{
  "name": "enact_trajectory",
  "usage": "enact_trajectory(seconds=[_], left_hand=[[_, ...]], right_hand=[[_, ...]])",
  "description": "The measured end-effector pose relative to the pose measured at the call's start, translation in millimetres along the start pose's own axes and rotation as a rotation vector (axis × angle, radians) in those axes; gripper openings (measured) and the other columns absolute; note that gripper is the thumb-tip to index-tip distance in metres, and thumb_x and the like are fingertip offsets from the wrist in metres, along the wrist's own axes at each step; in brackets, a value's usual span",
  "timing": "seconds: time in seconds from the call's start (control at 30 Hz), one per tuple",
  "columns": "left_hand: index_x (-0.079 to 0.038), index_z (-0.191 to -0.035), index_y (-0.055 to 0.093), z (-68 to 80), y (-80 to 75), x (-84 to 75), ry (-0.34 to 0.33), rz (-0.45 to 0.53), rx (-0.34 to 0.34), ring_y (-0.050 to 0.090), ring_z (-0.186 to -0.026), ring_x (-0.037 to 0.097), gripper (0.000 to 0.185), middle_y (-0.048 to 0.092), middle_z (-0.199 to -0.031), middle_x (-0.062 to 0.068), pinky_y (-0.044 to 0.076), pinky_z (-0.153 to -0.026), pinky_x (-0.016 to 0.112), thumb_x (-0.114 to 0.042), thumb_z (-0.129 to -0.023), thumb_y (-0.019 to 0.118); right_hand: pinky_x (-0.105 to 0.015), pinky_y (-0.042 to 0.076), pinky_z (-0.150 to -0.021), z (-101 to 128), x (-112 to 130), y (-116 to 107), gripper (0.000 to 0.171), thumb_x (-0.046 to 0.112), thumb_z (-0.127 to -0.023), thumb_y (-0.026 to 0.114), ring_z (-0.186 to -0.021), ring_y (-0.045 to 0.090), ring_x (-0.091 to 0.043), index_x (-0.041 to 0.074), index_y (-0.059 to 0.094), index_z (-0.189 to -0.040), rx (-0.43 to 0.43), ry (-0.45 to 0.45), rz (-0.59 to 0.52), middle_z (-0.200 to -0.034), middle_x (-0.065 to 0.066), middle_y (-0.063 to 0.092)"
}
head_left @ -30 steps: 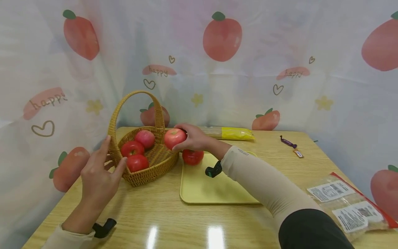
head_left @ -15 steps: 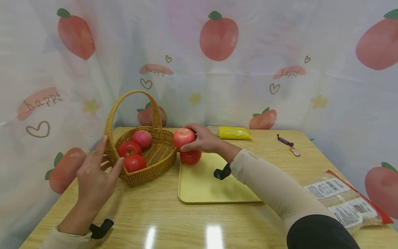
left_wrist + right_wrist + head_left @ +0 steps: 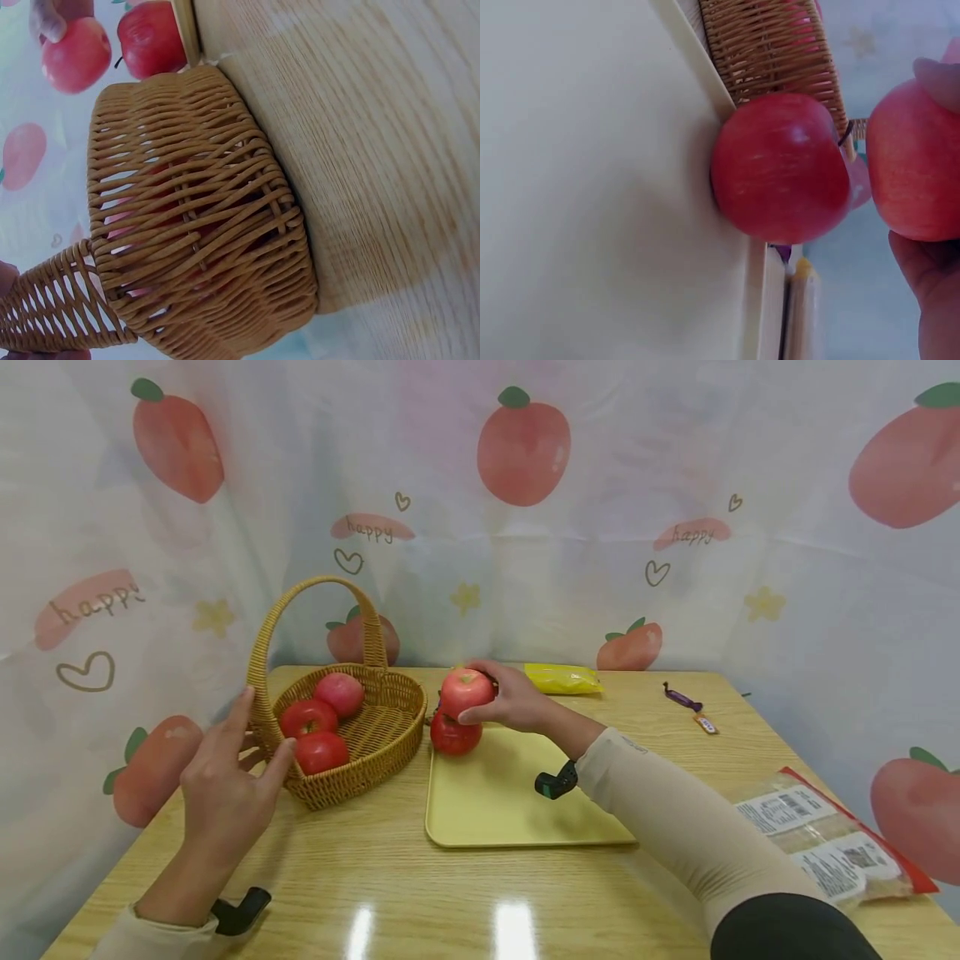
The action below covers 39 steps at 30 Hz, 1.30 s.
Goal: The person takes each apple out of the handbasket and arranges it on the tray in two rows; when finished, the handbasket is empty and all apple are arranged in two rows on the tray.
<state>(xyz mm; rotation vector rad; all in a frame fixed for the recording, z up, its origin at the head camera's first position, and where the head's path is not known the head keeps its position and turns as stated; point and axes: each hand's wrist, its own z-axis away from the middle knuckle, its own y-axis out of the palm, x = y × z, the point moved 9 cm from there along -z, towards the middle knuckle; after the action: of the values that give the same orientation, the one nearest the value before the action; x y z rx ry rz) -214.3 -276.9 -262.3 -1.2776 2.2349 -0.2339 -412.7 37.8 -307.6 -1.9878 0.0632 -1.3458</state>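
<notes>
My right hand [image 3: 510, 697] grips a red apple [image 3: 466, 691] [image 3: 915, 165] just above the far left corner of a yellow tray [image 3: 517, 793]. A second red apple [image 3: 454, 735] [image 3: 780, 169] lies on that corner, right under the held one. A woven basket [image 3: 375, 743] [image 3: 195, 217] with a tall handle stands left of the tray and holds three red apples [image 3: 318, 735]. My left hand [image 3: 225, 777] is open, its fingers touching the basket's near left rim and the base of its handle.
A yellow packet [image 3: 562, 677] and a small purple wrapper [image 3: 686, 703] lie near the table's back edge. A clear bag with labels [image 3: 832, 843] sits at the right edge. A fruit-print curtain [image 3: 480, 510] closes in the back and sides.
My right hand has carried the apple rightward from over the basket's rim to above the tray's corner and the apple lying there. The left hand has stayed at the basket.
</notes>
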Motion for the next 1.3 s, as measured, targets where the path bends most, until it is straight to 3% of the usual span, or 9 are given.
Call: enact_trajectory(seconds=[0.43,0.73,1.0,1.17,1.3], left_hand=[[-0.016,-0.158,0.046,-0.3,0.4,0.2,-0.002,0.002,0.005,0.072,-0.089,0.045,0.088,0.064,-0.108,0.03,0.031,-0.084,-0.007,-0.003,-0.081,0.086],[-0.016,-0.158,0.046,0.4,1.2,1.8,-0.002,0.008,0.005,0.072,-0.088,0.044,0.088,0.064,-0.107,0.029,0.031,-0.084,-0.007,-0.004,-0.081,0.086],[-0.015,-0.157,0.047,0.4,1.7,1.0,0.017,0.011,0.0,0.072,-0.087,0.044,0.089,0.064,-0.107,0.029,0.032,-0.084,-0.006,-0.003,-0.079,0.087],[-0.016,-0.157,0.047,1.1,1.6,2.1,0.009,0.011,-0.003,0.072,-0.087,0.044,0.089,0.065,-0.108,0.029,0.033,-0.084,-0.006,-0.003,-0.079,0.087],[-0.017,-0.158,0.046,0.9,1.4,2.4,0.007,0.009,-0.004,0.072,-0.087,0.044,0.089,0.065,-0.108,0.029,0.032,-0.084,-0.006,-0.003,-0.079,0.087]], right_hand=[[-0.042,0.059,-0.096,14.0,-19.0,-14.7,0.087,0.027,-0.077,0.09,-0.117,0.063,-0.027,0.013,0.047,-0.151,-0.012,0.048,0.02,-0.14,-0.008,0.059],[-0.043,0.059,-0.094,21.2,-42.6,-20.7,0.081,0.024,-0.078,0.088,-0.116,0.061,-0.028,0.011,0.048,-0.147,-0.011,0.108,0.063,-0.138,-0.008,0.057],[-0.043,0.058,-0.096,28.6,-70.0,-15.1,0.082,0.028,-0.077,0.091,-0.114,0.063,-0.028,0.003,0.052,-0.144,0.019,0.142,0.171,-0.134,-0.013,0.06],[-0.046,0.057,-0.1,31.6,-71.6,-10.1,0.092,0.029,-0.076,0.09,-0.119,0.061,-0.031,-0.003,0.045,-0.149,0.028,0.158,0.204,-0.142,-0.017,0.056],[-0.045,0.056,-0.1,30.9,-71.2,-8.0,0.09,0.03,-0.076,0.09,-0.119,0.06,-0.031,-0.003,0.047,-0.148,0.023,0.151,0.235,-0.142,-0.018,0.055]])
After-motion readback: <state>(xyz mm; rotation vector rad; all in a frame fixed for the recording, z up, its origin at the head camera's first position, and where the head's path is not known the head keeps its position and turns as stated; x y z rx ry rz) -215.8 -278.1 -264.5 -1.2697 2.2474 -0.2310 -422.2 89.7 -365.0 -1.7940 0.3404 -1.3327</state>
